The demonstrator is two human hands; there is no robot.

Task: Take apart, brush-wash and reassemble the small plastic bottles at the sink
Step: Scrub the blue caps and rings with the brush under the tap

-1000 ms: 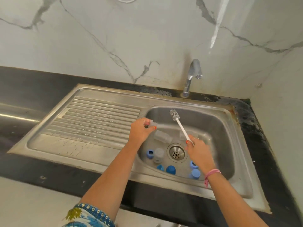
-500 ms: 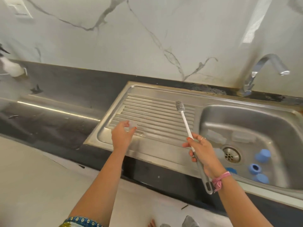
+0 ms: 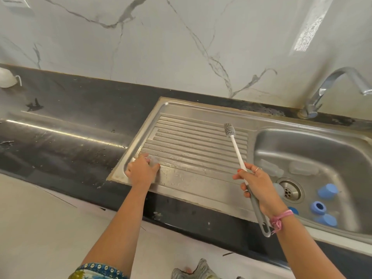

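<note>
Bottle [image 3: 154, 160], pinched in left fingers [image 3: 148, 161], now touches the drainboard [image 3: 201, 141]; right fingers [image 3: 244, 174] grip brush [image 3: 239, 160].

The left arm is stretched forward and the left hand [image 3: 142, 171] is laid low, palm down, with its fingers curled. The right arm is bent inward. The right hand [image 3: 259, 188] is held higher up, and its fingers are wrapped tight around something thin. A pink band is worn on the right wrist.

Blue caps [image 3: 327, 191] in steel-grey basin [image 3: 342, 150], white-and-grey brush [image 3: 237, 152], grey-veined white wall [image 3: 181, 47], seemingly black counter [image 3: 70, 121]
</note>
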